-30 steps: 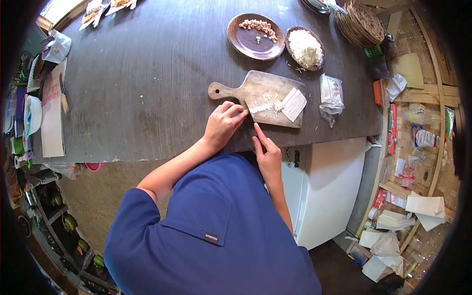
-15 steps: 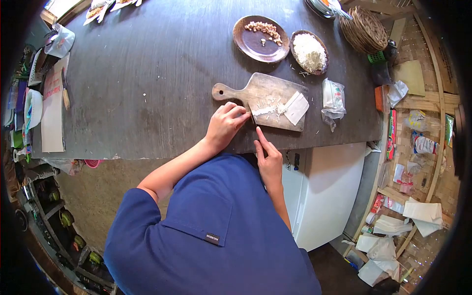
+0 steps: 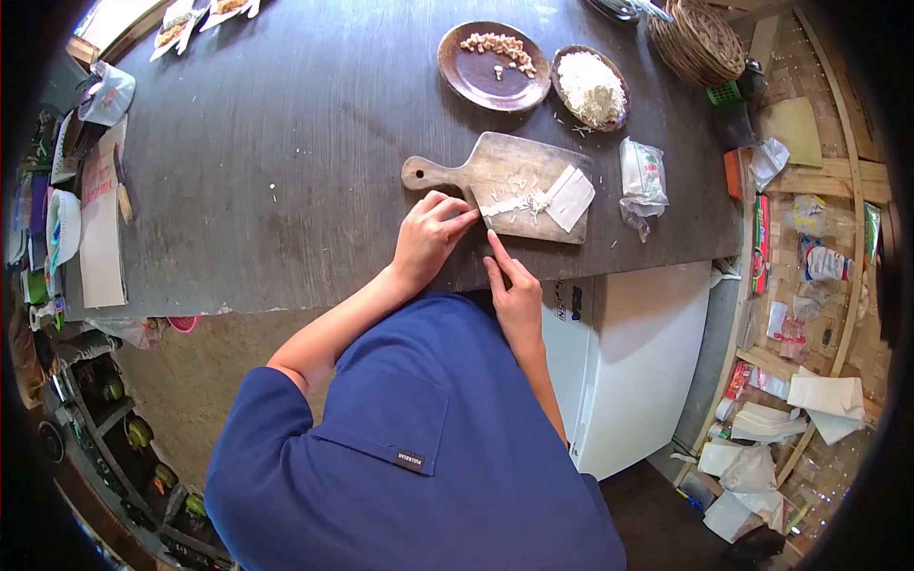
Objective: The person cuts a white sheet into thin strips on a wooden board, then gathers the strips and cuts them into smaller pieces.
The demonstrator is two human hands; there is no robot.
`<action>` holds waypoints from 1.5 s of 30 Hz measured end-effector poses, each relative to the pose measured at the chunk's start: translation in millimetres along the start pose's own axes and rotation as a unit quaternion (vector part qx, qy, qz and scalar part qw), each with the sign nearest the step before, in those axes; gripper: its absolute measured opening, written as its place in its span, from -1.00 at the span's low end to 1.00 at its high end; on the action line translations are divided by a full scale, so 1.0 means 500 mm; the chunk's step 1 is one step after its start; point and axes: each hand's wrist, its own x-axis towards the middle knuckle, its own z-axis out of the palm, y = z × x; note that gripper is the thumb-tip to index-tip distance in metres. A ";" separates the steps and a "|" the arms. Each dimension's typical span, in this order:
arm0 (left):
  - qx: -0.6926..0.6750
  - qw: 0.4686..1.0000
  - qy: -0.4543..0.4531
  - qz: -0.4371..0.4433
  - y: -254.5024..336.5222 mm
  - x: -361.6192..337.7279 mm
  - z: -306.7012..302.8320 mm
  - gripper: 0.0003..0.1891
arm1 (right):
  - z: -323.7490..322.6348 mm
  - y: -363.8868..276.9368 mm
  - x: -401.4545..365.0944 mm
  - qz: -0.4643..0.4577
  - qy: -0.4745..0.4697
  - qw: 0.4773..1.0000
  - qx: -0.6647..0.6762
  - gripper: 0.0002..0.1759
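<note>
A wooden cutting board (image 3: 519, 157) with a round-holed handle lies near the table's front edge. On it are thin white shreds (image 3: 514, 203) and a small stack of white sheets (image 3: 571, 198). My left hand (image 3: 430, 233) is at the board's lower left edge, its fingers pinched together beside the shreds; what they hold is hidden. My right hand (image 3: 514, 290) grips a knife (image 3: 486, 221) at the same edge, index finger stretched forward along it. Only a little of the dark blade shows, close to my left fingertips.
Behind the board stand a brown plate (image 3: 466, 90) with small tan pieces and a bowl (image 3: 624, 112) heaped with white shreds. A plastic packet (image 3: 643, 181) lies to the right. A wicker basket (image 3: 700, 48) is at the back right, a white appliance (image 3: 647, 362) below the table edge.
The view has shifted slightly, so the board and dishes appear a little higher and further left. Both hands stay at the board's lower left edge, with the right fingertip slightly closer to it.
</note>
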 end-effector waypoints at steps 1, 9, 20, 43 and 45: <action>0.001 1.000 0.000 0.006 -0.002 0.000 0.002 -0.79 | 0.001 -0.001 0.006 -0.012 0.004 1.000 0.016 -0.48; 0.043 0.998 0.020 0.040 -0.004 0.019 -0.009 -0.84 | -0.065 0.041 0.006 0.193 -0.095 0.955 0.205 -0.45; 0.027 0.998 -0.006 0.062 -0.010 0.051 0.009 -0.78 | -0.047 0.015 0.007 0.184 -0.086 0.958 0.204 -0.45; 0.026 0.993 -0.082 0.084 -0.033 0.026 -0.042 -0.63 | -0.077 0.043 -0.043 0.240 0.004 0.936 0.259 -0.22; 0.025 0.993 -0.076 0.087 -0.030 0.028 -0.038 -0.65 | -0.096 0.049 -0.045 0.242 0.023 0.933 0.265 -0.24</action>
